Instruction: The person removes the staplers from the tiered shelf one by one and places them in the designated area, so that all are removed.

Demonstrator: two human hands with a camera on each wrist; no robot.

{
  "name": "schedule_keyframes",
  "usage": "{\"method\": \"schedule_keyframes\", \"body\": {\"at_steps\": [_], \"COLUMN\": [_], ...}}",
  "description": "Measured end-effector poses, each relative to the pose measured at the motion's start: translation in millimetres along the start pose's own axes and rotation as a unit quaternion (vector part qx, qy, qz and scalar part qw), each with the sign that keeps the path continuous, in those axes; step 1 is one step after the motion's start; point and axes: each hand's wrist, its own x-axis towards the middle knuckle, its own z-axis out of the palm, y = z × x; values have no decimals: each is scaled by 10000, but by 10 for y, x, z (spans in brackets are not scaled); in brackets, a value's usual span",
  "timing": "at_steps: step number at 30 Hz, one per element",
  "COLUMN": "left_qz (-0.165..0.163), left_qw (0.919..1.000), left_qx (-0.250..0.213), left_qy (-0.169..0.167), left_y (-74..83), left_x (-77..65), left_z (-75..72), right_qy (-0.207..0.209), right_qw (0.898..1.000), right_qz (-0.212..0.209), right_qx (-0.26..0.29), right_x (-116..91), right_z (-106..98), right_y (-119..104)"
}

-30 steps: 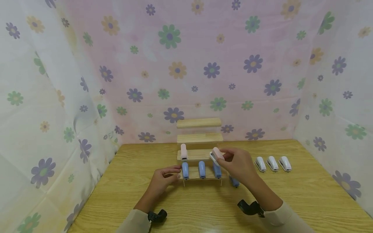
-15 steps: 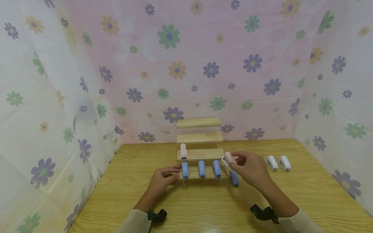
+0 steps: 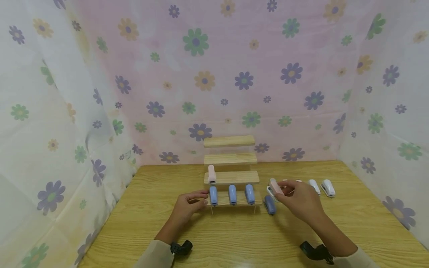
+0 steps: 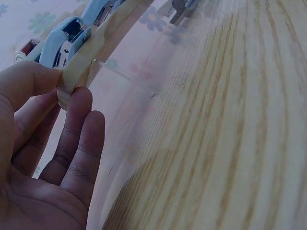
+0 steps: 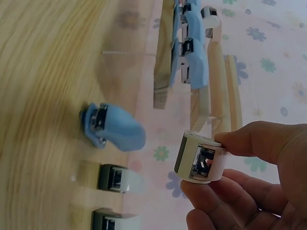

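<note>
- Pinching four-tier wooden rack (image 3: 231, 159): left hand (image 3: 187, 204).
- Right hand (image 3: 301, 199) pinches pink-and-white stapler (image 3: 275, 186), metal mouth (image 5: 204, 160) visible only from right wrist.
- Glossy blue staplers (image 3: 232, 194): four.

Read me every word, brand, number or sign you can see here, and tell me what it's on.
No text is readable.
White staplers: any marking is too small to read.
Pink stapler in the right hand: no lettering visible.
Blue staplers, wooden shelves: none I can make out.
</note>
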Motion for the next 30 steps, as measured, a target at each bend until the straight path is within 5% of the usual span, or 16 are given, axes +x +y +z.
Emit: {"method": "schedule_keyframes", "body": {"at_steps": [30], "left_qz": [65], "left_qw": [9999], "left_qx": [116], "left_qy": [64], "left_y": [-31], "left_x": [10], "left_z": [-4], "right_qy": [-701], "right_qw": [9954], "right_qz": [578], "right_qx": [-303], "right_x": [-70], "right_z": [49], "right_y": [381]}}
